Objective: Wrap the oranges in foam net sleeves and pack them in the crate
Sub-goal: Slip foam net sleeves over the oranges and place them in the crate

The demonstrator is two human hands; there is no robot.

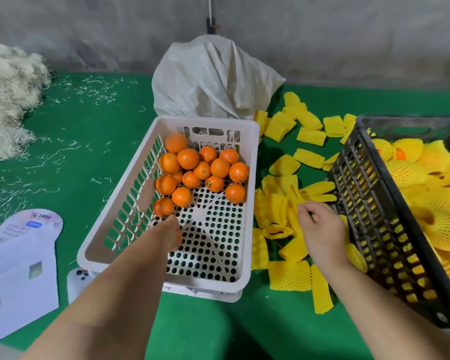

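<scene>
Several bare oranges (202, 170) lie at the far end of a white perforated basket (248, 229). My left hand (170, 233) is inside the basket near its left wall, fingers curled around an orange (179, 236) that is mostly hidden by the hand. Yellow foam net sleeves (289, 275) are scattered on the green table between the basket and a black crate (369, 216). My right hand (316, 224) is over the pile and pinches a sleeve (290, 203) there. The black crate holds several oranges wrapped in yellow sleeves (426, 178).
A white woven sack (213, 79) stands behind the basket. Pale shredded filler (8, 100) is heaped at the far left, with strands strewn over the green surface. White papers (18, 268) and a white phone (79, 280) lie at the near left.
</scene>
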